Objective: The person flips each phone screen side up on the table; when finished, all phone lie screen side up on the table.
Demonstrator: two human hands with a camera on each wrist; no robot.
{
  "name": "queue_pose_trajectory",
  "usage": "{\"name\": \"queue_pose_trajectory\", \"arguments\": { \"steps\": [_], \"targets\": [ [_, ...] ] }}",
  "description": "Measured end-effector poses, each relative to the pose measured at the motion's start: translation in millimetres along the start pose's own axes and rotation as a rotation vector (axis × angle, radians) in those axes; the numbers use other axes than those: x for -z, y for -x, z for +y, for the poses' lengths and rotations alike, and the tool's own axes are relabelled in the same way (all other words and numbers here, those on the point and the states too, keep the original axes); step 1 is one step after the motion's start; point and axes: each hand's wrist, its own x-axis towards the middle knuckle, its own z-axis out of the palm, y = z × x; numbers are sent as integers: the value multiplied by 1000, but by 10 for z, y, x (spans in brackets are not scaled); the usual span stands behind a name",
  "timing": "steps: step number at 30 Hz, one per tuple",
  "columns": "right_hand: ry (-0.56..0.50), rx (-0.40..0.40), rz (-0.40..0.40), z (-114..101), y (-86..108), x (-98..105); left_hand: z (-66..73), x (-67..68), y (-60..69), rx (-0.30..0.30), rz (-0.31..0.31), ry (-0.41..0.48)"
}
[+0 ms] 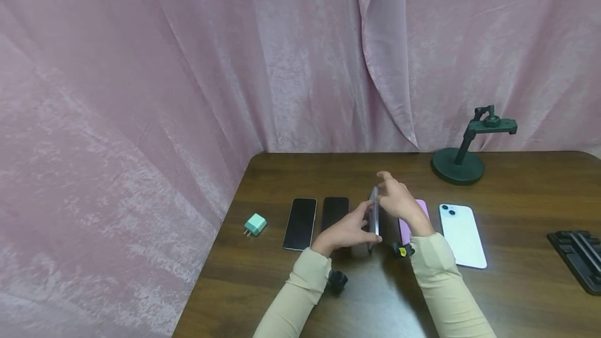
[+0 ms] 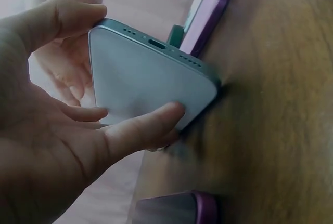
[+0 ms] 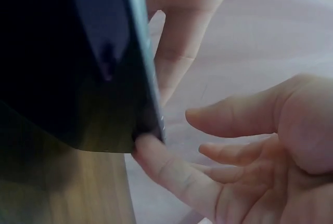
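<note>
Left hand (image 1: 347,229) grasping a smartphone (image 1: 373,218) between thumb and fingers, just below and right of the frame's center; the smartphone is turned on edge, a stance that likely gives both hands access to its narrow sides. The right hand (image 1: 399,201), thumb free and fingers loose, touches one corner with a fingertip, probably to steady it. Whether it meets the surface (image 1: 366,306) cannot be told. Dark-screened smartphones (image 1: 300,223) lie to its left, a purple smartphone (image 1: 405,232) and a white dual-camera smartphone (image 1: 464,239) to its right.

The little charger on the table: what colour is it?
The charger is mint green, clearest in the head view.
</note>
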Motion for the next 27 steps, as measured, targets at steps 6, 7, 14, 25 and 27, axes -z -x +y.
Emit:
{"name": "queue_pose_trajectory", "arguments": {
  "steps": [6, 7, 14, 25, 27],
  "targets": [
    [-47, -1, -71, 50, -20, -71, 14, 42, 53, 19, -1, 86],
    [-51, 0, -83, 58, -22, -77, 19, 48, 59, 19, -2, 92],
    [-188, 23, -174, 129, -35, -115, 15, 78, 69, 11, -5, 116],
    [-220, -18, -271, 177, -55, -154, 26, 149, 70, 3, 13, 163],
    [-175, -38, -265, 169, -59, -166, 32, 154, 66, -6, 21, 163]
  ]
}}
